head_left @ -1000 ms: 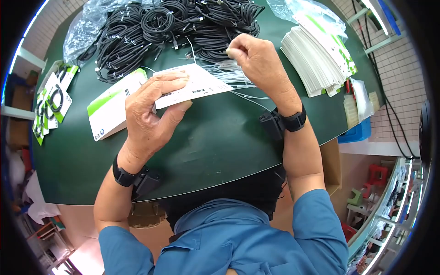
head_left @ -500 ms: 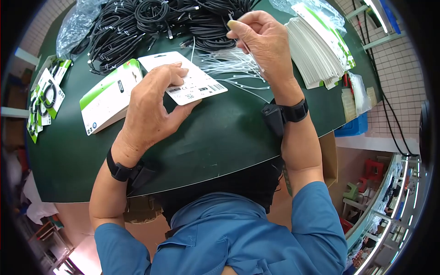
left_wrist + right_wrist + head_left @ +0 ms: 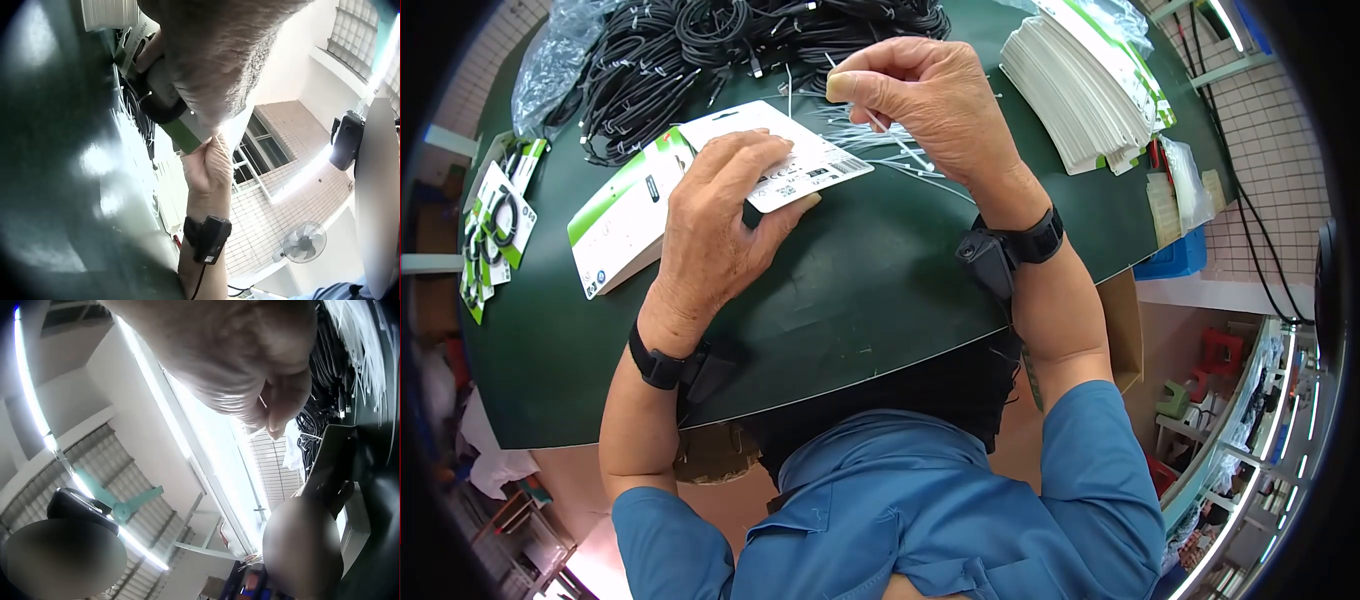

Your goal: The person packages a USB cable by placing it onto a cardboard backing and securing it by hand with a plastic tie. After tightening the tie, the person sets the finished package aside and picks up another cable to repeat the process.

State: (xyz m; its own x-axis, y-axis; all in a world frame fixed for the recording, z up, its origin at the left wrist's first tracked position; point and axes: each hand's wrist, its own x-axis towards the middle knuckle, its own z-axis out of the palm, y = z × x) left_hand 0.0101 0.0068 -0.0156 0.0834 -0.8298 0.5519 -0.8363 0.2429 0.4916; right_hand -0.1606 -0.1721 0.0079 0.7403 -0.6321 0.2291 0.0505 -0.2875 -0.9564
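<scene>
My left hand (image 3: pixel 715 215) grips a white packaging card (image 3: pixel 825 165) with printing and a barcode, thumb underneath and fingers across the top. A coiled black cable (image 3: pixel 165 94) shows against the card's underside in the left wrist view. One thin white cable tie (image 3: pixel 790 90) stands up by the card's far edge. To the right, my right hand (image 3: pixel 945 110) pinches another white cable tie (image 3: pixel 912 152) between thumb and forefinger, raised near that edge. Its tip pokes out beyond the fingertips.
Loose white cable ties (image 3: pixel 850 130) lie behind the held card. Black coiled cables (image 3: pixel 640 85) are heaped at the back. Card stacks stand left (image 3: pixel 625 215) and right (image 3: pixel 1080 110). Cards with cables attached (image 3: pixel 500 220) lie far left, near a clear plastic bag (image 3: pixel 555 75).
The right hand rose from beside the loose ties, then swung left towards the card with a cable tie in its pinch. The left hand tilted the card and shifted slightly left, still holding it.
</scene>
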